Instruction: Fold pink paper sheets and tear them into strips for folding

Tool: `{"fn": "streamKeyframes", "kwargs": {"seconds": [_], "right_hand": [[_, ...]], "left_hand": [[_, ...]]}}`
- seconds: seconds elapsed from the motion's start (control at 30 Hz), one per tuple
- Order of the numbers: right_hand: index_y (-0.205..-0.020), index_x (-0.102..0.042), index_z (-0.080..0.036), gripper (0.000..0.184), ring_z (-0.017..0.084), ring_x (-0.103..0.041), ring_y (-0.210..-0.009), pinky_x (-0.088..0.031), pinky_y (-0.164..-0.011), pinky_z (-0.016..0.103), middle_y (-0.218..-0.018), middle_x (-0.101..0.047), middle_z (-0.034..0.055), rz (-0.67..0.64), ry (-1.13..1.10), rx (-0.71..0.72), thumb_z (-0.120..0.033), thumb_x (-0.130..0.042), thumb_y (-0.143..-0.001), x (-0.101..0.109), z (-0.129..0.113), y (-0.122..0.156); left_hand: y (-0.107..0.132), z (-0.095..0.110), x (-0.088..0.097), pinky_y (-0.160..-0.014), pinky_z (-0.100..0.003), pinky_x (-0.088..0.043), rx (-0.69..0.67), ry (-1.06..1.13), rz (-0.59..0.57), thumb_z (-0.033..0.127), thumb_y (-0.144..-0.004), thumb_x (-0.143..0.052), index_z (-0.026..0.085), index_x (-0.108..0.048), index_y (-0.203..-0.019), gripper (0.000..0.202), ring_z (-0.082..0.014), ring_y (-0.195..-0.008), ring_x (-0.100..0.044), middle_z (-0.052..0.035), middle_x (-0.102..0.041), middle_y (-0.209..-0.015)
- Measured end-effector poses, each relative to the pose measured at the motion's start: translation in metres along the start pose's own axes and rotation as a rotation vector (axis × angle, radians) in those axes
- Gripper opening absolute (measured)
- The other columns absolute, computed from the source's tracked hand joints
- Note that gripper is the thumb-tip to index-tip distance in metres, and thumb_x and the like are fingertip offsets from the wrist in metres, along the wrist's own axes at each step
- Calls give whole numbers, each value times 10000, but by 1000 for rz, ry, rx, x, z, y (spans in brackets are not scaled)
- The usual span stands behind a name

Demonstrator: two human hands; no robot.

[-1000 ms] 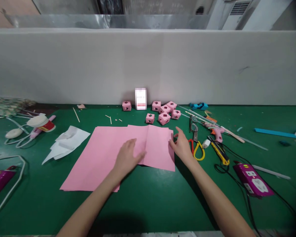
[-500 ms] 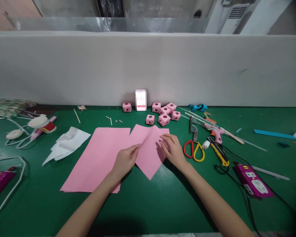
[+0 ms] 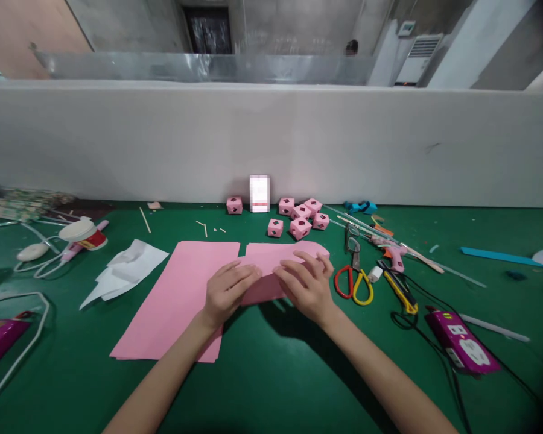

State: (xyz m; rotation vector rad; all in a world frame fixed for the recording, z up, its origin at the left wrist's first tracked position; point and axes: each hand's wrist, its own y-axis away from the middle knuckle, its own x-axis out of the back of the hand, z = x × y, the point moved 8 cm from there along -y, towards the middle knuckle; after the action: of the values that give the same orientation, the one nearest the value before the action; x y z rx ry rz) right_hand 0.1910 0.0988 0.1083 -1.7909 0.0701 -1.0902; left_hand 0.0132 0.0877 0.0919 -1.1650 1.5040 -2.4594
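A small pink paper sheet (image 3: 271, 256) lies folded over on the green table (image 3: 262, 374), on the right edge of a larger stack of pink paper (image 3: 181, 295). My left hand (image 3: 228, 289) grips the folded sheet at its left near corner, fingers curled on the paper. My right hand (image 3: 305, 283) presses on its right part, fingers bent over the fold. Several small pink paper cubes (image 3: 298, 217) sit behind, near the white wall.
Red and yellow scissors (image 3: 353, 280), a pink glue gun (image 3: 391, 250), a yellow cutter (image 3: 400, 283) and a purple power strip (image 3: 461, 340) lie to the right. White crumpled paper (image 3: 127, 268), a glue tub (image 3: 84, 232) and cables lie to the left.
The small pink sheet was flat, then lifted and turned, and is now folded over. Both hands have come together on it. The view has tilted up slightly.
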Motion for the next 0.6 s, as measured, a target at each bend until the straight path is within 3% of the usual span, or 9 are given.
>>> {"fn": "streamKeyframes", "kwargs": {"seconds": [0.07, 0.13, 0.23, 0.3, 0.43, 0.6], "right_hand": [[-1012, -687, -319, 190, 238, -655, -1058, -371, -1038, 466, -974, -755, 3, -34, -125, 38, -191, -594, -907, 4, 2, -27], [-960, -683, -255, 147, 192, -675, -894, -482, -867, 350, -914, -742, 36, -57, -215, -1, -187, -559, -918, 9, 9, -53], [-914, -678, -226, 133, 188, -662, -827, -492, -754, 301, -878, -729, 53, -69, -187, -81, -203, -548, -924, 12, 17, -77], [-909, -677, -218, 116, 198, -659, -818, -484, -756, 308, -879, -730, 57, -49, -136, -91, -205, -562, -917, 14, 18, -82], [-917, -671, -216, 114, 200, -668, -835, -470, -773, 308, -893, -738, 52, -46, -114, -57, -170, -569, -899, 13, 12, -79], [-874, -671, -221, 94, 171, -674, -763, -470, -710, 271, -852, -746, 24, -100, -211, -75, -191, -582, -881, 9, 13, -70]], "left_hand": [[-24, -2, 8, -1017, -433, -492, -28, -36, 7, 148, -952, -535, 320, -673, -1195, 328, -180, -984, -725, -21, -767, -1089], [-52, -5, 14, -1054, -462, -456, -6, -94, -8, 165, -949, -546, 311, -676, -1181, 303, -195, -1034, -703, -27, -757, -1106], [-89, 0, 21, -1098, -567, -366, 36, -259, 5, 220, -934, -577, 285, -713, -1090, 217, -293, -1248, -570, -67, -703, -1217], [-104, 8, 12, -1061, -557, -400, 2, -295, -74, 219, -951, -541, 255, -722, -1023, 199, -275, -1101, -634, -76, -733, -1058], [-105, 17, -3, -842, -398, -513, -53, -283, -161, 192, -972, -469, 198, -710, -944, 243, -231, -936, -649, -99, -718, -983], [-95, 13, 0, -745, -342, -499, -20, -158, -209, 204, -955, -531, 194, -688, -871, 179, -206, -881, -640, -65, -718, -960]]}}
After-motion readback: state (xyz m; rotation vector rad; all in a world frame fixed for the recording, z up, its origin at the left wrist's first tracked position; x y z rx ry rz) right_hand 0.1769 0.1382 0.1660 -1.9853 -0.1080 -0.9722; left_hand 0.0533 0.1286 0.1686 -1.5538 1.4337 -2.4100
